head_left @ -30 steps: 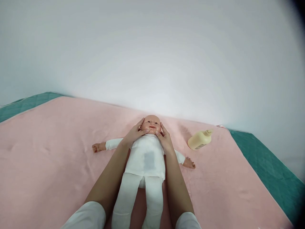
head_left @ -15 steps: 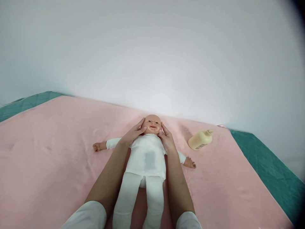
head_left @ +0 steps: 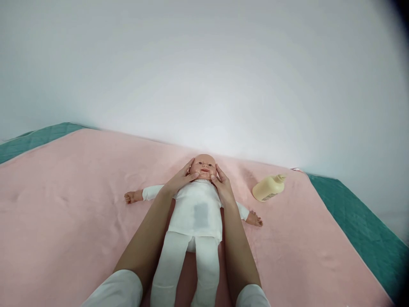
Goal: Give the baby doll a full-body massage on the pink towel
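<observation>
A baby doll (head_left: 201, 209) in a white top and white trousers lies on its back, its head away from me and its arms spread out sideways. Cupped along the left side of the doll's head is my left hand (head_left: 180, 179), its thumb on the cheek by the chin. My right hand (head_left: 223, 183) lies against the right side of the head, thumb near the jaw. Both hands have thumb and fingers apart and touch the head between them. A greyish square patch shows on the doll's top.
A pale yellow bottle (head_left: 268, 188) with a pump top stands right of the doll on the pink sheet (head_left: 79, 204). Green quilted cloth (head_left: 358, 217) shows at both sides. Behind rises a plain pale wall (head_left: 204, 76).
My left thumb has shifted slightly inward to the right along the doll's chin, and my right thumb slightly to the left. The doll and bottle have stayed in place.
</observation>
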`<action>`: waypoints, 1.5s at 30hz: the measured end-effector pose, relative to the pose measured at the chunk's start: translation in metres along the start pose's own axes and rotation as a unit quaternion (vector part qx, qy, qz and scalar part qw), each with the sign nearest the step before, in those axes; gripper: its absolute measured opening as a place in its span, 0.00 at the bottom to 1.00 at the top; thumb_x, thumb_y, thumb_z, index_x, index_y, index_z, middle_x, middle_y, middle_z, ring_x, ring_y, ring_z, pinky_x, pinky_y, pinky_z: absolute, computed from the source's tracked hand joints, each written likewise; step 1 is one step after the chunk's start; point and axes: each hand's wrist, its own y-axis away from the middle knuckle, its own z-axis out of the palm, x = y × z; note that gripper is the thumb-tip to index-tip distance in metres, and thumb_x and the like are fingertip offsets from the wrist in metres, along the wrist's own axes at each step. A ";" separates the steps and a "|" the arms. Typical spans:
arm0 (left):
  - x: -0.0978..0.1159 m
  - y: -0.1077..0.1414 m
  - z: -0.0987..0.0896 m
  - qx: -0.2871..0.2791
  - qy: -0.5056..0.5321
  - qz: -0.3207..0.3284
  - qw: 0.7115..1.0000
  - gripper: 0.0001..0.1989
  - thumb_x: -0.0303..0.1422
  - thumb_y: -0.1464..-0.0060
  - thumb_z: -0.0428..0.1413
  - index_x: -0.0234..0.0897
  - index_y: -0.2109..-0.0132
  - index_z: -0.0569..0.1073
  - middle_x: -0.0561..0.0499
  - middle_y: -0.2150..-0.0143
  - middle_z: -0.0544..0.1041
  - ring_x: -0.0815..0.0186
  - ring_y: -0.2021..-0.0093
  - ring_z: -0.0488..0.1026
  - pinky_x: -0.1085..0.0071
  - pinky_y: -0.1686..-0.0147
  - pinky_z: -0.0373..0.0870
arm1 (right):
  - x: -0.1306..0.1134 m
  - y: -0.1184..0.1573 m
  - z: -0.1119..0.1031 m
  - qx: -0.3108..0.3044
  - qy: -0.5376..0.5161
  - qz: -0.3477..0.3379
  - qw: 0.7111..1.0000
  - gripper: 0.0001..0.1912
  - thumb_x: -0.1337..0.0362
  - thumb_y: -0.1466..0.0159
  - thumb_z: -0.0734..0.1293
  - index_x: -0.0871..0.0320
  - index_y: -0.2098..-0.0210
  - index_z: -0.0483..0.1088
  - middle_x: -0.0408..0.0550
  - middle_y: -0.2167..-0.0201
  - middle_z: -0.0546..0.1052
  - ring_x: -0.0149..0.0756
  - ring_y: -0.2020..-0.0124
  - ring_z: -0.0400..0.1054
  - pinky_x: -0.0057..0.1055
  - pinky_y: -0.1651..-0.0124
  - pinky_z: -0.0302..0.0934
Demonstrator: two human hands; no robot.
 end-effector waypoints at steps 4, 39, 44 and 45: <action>0.006 0.002 0.004 0.001 -0.019 0.003 1.000 0.51 0.48 0.48 0.62 0.42 0.27 0.43 0.41 0.28 0.54 0.51 0.32 0.58 0.60 0.35 0.60 | -0.005 0.002 0.004 0.022 0.031 -0.004 0.999 0.50 0.50 0.47 0.75 0.56 0.32 0.53 0.52 0.35 0.65 0.45 0.35 0.62 0.46 0.33 0.57; 0.007 0.001 0.005 0.018 -0.059 0.027 0.998 0.48 0.48 0.47 0.61 0.40 0.27 0.46 0.42 0.27 0.53 0.51 0.31 0.57 0.59 0.35 0.60 | -0.007 0.003 0.006 0.038 0.049 -0.013 0.998 0.48 0.51 0.47 0.75 0.57 0.32 0.55 0.53 0.34 0.64 0.46 0.35 0.61 0.46 0.32 0.57; 0.009 0.003 0.004 0.013 -0.049 -0.005 0.999 0.48 0.50 0.47 0.60 0.41 0.27 0.46 0.41 0.31 0.60 0.51 0.34 0.63 0.59 0.36 0.62 | 0.000 0.000 0.000 0.011 0.000 -0.004 1.000 0.45 0.51 0.44 0.73 0.54 0.32 0.55 0.51 0.35 0.66 0.45 0.36 0.63 0.46 0.33 0.58; 0.009 0.003 0.004 0.011 -0.047 -0.004 0.999 0.48 0.50 0.46 0.60 0.41 0.27 0.46 0.41 0.31 0.61 0.51 0.35 0.63 0.59 0.37 0.62 | 0.001 -0.001 -0.001 0.006 -0.011 -0.002 1.000 0.45 0.51 0.44 0.73 0.54 0.32 0.54 0.51 0.36 0.66 0.45 0.36 0.63 0.46 0.33 0.58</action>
